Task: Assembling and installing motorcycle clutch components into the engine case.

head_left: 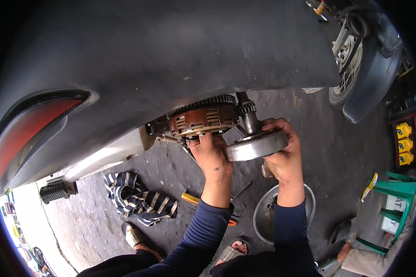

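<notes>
Under the dark grey body panel (180, 51) of a motorbike, a bronze-coloured slotted clutch housing (196, 117) with a toothed rim is exposed. My left hand (210, 157) grips its lower edge, the far fingers partly hidden. Just right of it, my right hand (284, 157) is closed around a polished steel drum (249, 150), whose vertical shaft (250, 123) carries a small gear (247, 107) near the top, beside the housing.
A striped cloth (138, 198), yellow-handled tool (190, 198) and metal basin (259, 214) lie on the floor (319, 152). At right are a green stool (402, 189), yellow bottles (404, 143) and a co-worker's leg (365, 258). A motorbike wheel (346, 78) stands at upper right.
</notes>
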A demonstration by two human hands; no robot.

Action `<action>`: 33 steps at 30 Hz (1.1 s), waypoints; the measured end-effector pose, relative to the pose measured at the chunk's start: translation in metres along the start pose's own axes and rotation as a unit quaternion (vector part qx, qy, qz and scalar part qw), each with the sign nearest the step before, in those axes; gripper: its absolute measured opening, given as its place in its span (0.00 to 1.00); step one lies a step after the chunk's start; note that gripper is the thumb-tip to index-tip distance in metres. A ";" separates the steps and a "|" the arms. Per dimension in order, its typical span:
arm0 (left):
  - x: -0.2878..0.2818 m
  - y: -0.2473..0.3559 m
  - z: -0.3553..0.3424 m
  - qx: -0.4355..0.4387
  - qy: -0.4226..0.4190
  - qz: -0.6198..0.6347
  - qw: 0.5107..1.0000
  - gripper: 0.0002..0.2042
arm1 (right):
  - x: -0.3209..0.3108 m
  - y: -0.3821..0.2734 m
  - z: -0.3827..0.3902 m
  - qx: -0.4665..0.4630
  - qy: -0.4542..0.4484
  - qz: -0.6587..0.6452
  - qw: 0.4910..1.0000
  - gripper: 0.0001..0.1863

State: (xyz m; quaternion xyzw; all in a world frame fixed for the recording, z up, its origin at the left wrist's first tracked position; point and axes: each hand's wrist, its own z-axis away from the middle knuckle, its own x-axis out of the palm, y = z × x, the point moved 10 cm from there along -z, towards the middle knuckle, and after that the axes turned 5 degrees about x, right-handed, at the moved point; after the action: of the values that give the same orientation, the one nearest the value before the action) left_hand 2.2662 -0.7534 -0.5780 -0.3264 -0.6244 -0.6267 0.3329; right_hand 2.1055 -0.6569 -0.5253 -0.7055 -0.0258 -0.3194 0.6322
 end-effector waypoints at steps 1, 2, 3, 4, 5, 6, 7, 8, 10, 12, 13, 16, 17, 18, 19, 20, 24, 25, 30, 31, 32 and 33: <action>-0.004 -0.002 -0.002 0.006 -0.008 0.007 1.000 0.18 | 0.000 0.000 0.000 -0.003 -0.003 0.001 1.000 0.25; -0.001 -0.003 -0.002 0.009 -0.016 0.016 1.000 0.19 | -0.002 0.002 0.001 0.004 -0.006 0.014 1.000 0.26; 0.001 -0.003 0.000 0.018 -0.021 0.030 0.999 0.20 | -0.004 0.003 0.001 0.011 -0.008 0.027 1.000 0.26; 0.002 -0.004 0.000 0.019 -0.024 0.035 0.999 0.20 | -0.006 0.002 0.001 0.008 -0.009 0.030 0.999 0.26; 0.003 -0.004 -0.001 0.019 -0.026 0.026 0.999 0.20 | -0.004 0.003 -0.001 0.015 -0.026 0.025 0.999 0.26; 0.004 -0.004 -0.001 0.018 -0.028 0.018 0.999 0.20 | -0.001 0.004 -0.001 0.023 -0.042 0.020 0.999 0.26; 0.006 -0.001 0.000 0.027 -0.034 0.025 0.999 0.19 | 0.000 0.002 0.000 0.021 -0.043 0.022 0.999 0.26; 0.013 0.001 0.003 0.027 -0.034 0.027 0.999 0.19 | 0.004 0.001 0.001 0.041 -0.038 0.006 0.998 0.28; 0.013 0.007 0.008 0.019 0.031 0.015 0.999 0.19 | 0.006 0.003 0.000 0.060 -0.033 -0.009 0.998 0.30; 0.008 0.006 0.008 0.019 0.038 0.009 0.999 0.19 | 0.006 0.002 -0.001 0.030 -0.044 0.018 0.998 0.34; 0.007 0.002 0.007 0.022 0.014 0.021 0.999 0.20 | 0.006 0.002 -0.001 0.030 -0.044 0.018 0.998 0.34; 0.006 -0.003 0.001 0.024 -0.014 0.037 0.999 0.20 | 0.005 0.003 -0.003 0.023 -0.050 -0.015 0.998 0.36; 0.006 -0.005 0.001 0.023 -0.017 0.041 0.999 0.20 | 0.000 0.003 -0.003 0.014 -0.036 -0.002 0.999 0.36; 0.006 -0.006 0.002 0.020 -0.017 0.041 0.999 0.20 | -0.004 0.002 -0.002 0.004 -0.022 0.012 1.000 0.35; 0.005 -0.005 0.004 0.028 -0.013 0.032 0.999 0.20 | -0.004 0.002 0.000 0.005 -0.019 0.012 1.000 0.35; 0.006 -0.002 0.004 0.037 -0.010 0.021 0.999 0.21 | -0.005 0.001 0.001 0.005 -0.001 0.023 1.000 0.34; 0.009 0.006 0.007 0.056 0.012 0.000 0.998 0.22 | 0.006 -0.011 0.002 -0.038 0.022 0.034 0.998 0.31; 0.004 0.005 0.005 0.064 0.027 0.002 0.998 0.20 | 0.008 -0.012 0.002 -0.036 0.024 0.034 0.998 0.31; 0.003 0.000 0.007 0.021 0.038 -0.028 0.999 0.24 | 0.006 -0.008 0.003 0.001 -0.007 -0.012 1.000 0.28; 0.002 -0.001 0.008 0.017 0.047 -0.029 0.998 0.23 | 0.003 -0.004 0.002 0.002 -0.006 -0.011 1.000 0.28; 0.003 0.000 0.010 0.014 0.056 -0.032 0.998 0.22 | -0.001 -0.003 0.001 -0.025 -0.001 0.004 1.000 0.28; 0.005 0.001 0.011 0.014 0.058 -0.033 0.998 0.22 | -0.003 -0.005 0.001 -0.052 0.004 0.019 0.998 0.27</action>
State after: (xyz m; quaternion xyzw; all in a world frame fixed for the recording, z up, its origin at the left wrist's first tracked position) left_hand 2.2643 -0.7427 -0.5732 -0.2646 -0.6230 -0.6465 0.3520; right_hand 2.1009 -0.6541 -0.5226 -0.7364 0.0069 -0.3109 0.6008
